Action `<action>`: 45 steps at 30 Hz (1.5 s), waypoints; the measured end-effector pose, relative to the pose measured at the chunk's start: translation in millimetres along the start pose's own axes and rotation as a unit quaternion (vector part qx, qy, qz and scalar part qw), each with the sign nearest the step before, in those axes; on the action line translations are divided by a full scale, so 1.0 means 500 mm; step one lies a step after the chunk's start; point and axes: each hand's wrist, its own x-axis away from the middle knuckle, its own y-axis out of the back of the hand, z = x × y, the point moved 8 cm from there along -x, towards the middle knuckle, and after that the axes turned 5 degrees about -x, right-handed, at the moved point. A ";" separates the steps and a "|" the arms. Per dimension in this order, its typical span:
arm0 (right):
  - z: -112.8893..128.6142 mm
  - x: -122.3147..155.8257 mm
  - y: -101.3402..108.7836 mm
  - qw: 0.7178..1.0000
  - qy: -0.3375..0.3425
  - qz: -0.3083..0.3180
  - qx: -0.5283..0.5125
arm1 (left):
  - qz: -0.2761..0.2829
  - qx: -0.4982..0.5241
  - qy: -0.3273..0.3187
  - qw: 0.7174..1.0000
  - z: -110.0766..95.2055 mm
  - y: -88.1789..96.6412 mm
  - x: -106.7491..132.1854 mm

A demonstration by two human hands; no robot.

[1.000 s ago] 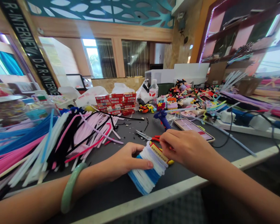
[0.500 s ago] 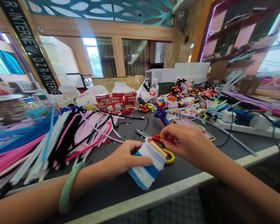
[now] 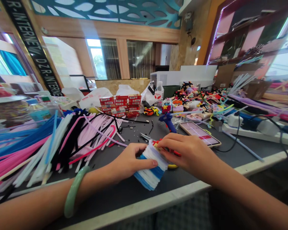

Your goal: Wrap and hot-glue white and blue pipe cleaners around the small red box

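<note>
My left hand [image 3: 132,161] grips a small box wrapped in blue, white and pale lilac pipe cleaners [image 3: 150,172], thumb across its near side. It is held tilted, low over the table. At the top of the box is my right hand [image 3: 180,148], its fingers closed together against the upper end; what they pinch, if anything, is hidden. Just behind the box lie scissors [image 3: 146,136] with red and yellow handles, partly covered by the right hand. A blue glue gun [image 3: 168,121] stands beyond the hands.
Loose pipe cleaners [image 3: 69,137] in several colours cover the left of the table. Red boxes [image 3: 121,103] are stacked at the back, near a plastic bottle [image 3: 159,92]. On the right are a phone [image 3: 199,132], a power strip [image 3: 256,132], cables and a heap of small dolls [image 3: 194,95].
My right hand has come down and left onto the top of the wrapped box, covering its yellow-and-red end. My left hand keeps its grip, almost in place.
</note>
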 end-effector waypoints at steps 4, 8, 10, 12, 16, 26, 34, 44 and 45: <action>0.018 0.004 0.001 0.995 0.038 -0.022 0.093 | -0.014 -0.031 -0.023 0.999 -0.006 0.003 0.002; 0.030 0.006 0.003 0.988 0.043 -0.046 0.141 | -0.024 -0.047 -0.036 0.998 -0.011 0.002 0.005; 0.037 0.005 0.003 0.985 0.047 -0.056 0.155 | -0.034 -0.055 -0.044 0.997 -0.013 0.003 0.006; 0.040 0.004 0.003 0.983 0.045 -0.069 0.166 | -0.044 -0.059 -0.049 0.996 -0.015 0.005 0.006; 0.041 0.004 -0.001 0.979 0.038 -0.079 0.185 | -0.063 -0.093 -0.059 0.992 -0.016 0.011 0.005; 0.022 0.001 -0.021 0.977 0.009 -0.058 0.206 | -0.074 0.068 0.040 0.994 0.008 -0.014 0.003; 0.004 -0.001 -0.019 0.977 0.003 -0.045 0.209 | -0.075 0.069 0.023 0.995 0.002 -0.017 -0.007; -0.001 0.000 -0.021 0.972 -0.005 -0.058 0.229 | -0.061 0.004 -0.018 0.998 -0.007 -0.009 -0.024; -0.001 0.000 -0.022 0.972 -0.006 -0.057 0.229 | -0.059 0.007 -0.019 0.998 -0.010 -0.010 -0.024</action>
